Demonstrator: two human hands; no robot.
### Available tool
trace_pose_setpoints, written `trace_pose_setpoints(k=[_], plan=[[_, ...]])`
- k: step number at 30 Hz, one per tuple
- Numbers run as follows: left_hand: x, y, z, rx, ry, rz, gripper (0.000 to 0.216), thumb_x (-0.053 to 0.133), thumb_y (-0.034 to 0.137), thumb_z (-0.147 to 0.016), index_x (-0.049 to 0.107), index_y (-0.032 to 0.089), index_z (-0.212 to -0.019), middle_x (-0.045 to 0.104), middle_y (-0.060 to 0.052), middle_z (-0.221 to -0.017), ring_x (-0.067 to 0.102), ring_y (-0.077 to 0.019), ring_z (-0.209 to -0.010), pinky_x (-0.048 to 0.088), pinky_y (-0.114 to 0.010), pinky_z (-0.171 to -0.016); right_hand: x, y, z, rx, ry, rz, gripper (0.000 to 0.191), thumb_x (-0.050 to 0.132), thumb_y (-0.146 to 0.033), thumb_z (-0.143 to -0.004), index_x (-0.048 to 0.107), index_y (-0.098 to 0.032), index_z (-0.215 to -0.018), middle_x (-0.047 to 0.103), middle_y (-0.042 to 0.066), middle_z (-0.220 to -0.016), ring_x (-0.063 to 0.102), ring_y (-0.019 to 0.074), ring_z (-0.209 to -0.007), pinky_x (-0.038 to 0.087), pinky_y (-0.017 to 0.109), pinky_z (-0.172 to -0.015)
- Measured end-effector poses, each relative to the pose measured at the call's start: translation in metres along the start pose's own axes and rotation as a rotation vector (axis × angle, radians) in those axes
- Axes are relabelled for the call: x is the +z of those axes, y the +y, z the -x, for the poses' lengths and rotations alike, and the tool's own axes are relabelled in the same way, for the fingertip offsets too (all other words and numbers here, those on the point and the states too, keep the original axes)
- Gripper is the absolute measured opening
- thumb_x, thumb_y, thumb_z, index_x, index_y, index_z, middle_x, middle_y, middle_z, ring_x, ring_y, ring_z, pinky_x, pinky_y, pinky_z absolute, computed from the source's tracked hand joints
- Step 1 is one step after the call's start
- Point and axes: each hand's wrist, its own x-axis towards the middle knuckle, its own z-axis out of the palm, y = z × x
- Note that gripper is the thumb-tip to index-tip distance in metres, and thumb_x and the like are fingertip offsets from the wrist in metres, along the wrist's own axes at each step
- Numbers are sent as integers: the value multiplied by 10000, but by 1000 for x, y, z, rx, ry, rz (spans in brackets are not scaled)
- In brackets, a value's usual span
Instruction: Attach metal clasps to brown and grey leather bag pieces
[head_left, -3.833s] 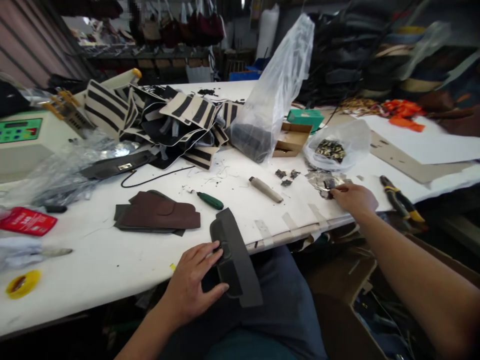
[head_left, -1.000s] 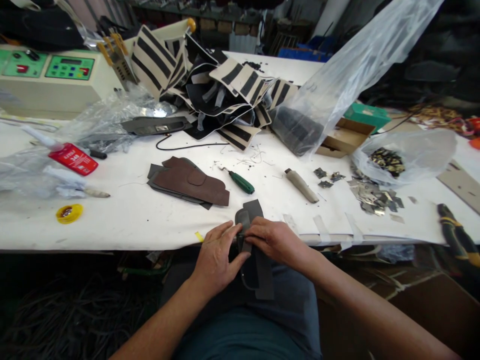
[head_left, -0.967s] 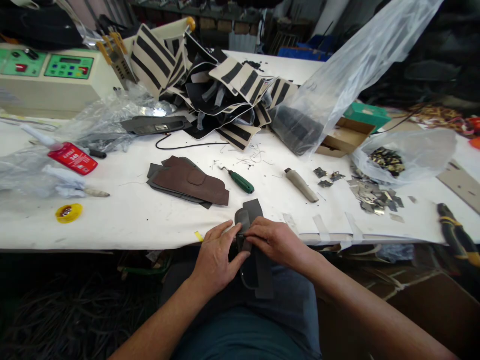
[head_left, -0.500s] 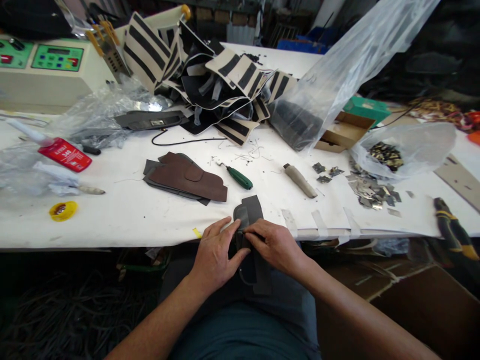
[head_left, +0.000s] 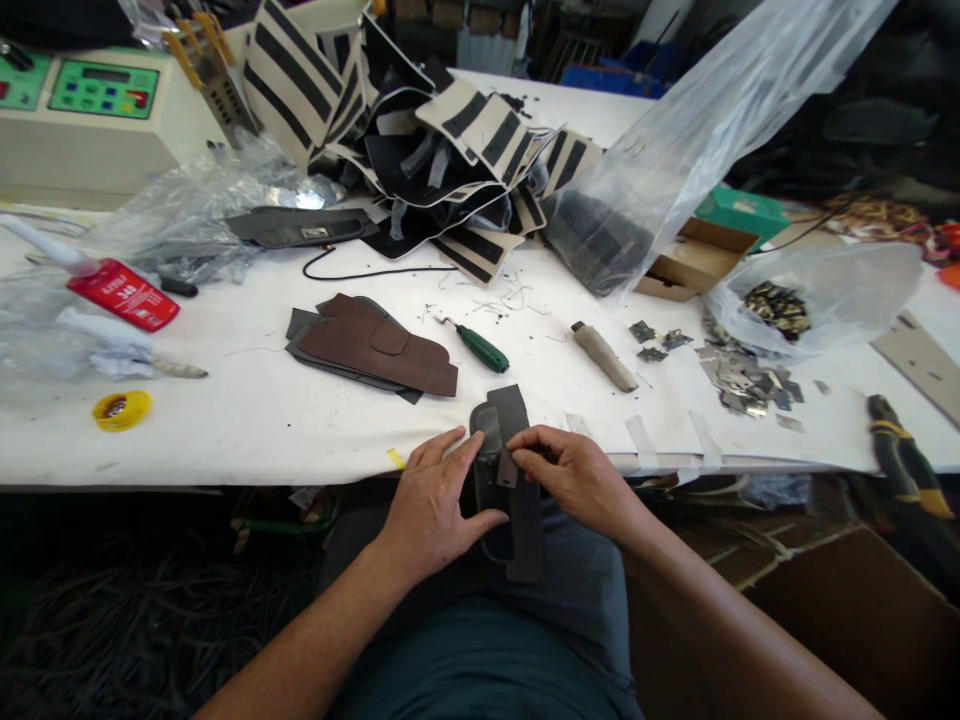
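A dark grey leather piece (head_left: 529,530) with a stitched pocket lies over my lap at the table's front edge. My left hand (head_left: 435,500) holds it from the left, fingers on its upper part and thumb across its lower part. Between the thumb and fingers of my right hand (head_left: 566,475) is a small flat metal plate (head_left: 507,474) with a hole near its lower end, held over the pocket. Just beyond my hands are a brown leather piece (head_left: 367,345) stacked on grey ones, a green-handled hook tool (head_left: 482,348) and a knife with a wrapped handle (head_left: 602,356).
Loose metal plates (head_left: 750,375) and a bag of brass-coloured parts (head_left: 776,308) lie to the right, with pliers (head_left: 904,455) at the edge. A red glue bottle (head_left: 124,293) and a yellow tape roll (head_left: 121,410) are on the left. Striped panels (head_left: 480,130) are piled behind.
My right hand has shifted slightly right and away from the pocket, and the small metal plate now shows in its fingers. My left hand stays on the leather. The view has shifted slightly.
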Motion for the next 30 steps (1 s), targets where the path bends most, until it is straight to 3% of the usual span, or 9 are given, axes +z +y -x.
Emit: trace_pose_setpoints(k=[7,17,24,30], plan=[[1,-1,1,7,14,13,873,863,420,-762,464,176,-1499,583,-198,-1478,524,-349,-1397,452,-545,-1157,25,6,-1,-169,4,252,148,599,-175,-964,723,-231,-1022,732,18,-1001,668,192,-955,483,322,-874],[2,-2,1,7,11,12,736,766,412,-860,477,166,-1490,579,-201,-1485,505,-337,-1413,435,-540,-1167,25,5,-4,-228,59,245,164,604,-123,-970,705,-234,-1035,729,15,-1011,670,182,-961,492,309,-881],[0,-1,0,6,24,10,697,744,387,-883,481,166,-1488,595,-200,-1464,527,-337,-1396,449,-541,-1149,26,4,-8,-240,13,357,162,586,-134,-985,709,-217,-1051,714,39,-1015,668,197,-962,497,319,-883],[1,-1,-1,40,44,38,608,695,318,-922,489,210,-1484,631,-140,-1452,524,-321,-1401,446,-539,-1151,28,3,-2,-235,67,413,184,581,-151,-989,721,-245,-1062,690,42,-1026,666,186,-955,511,298,-872]])
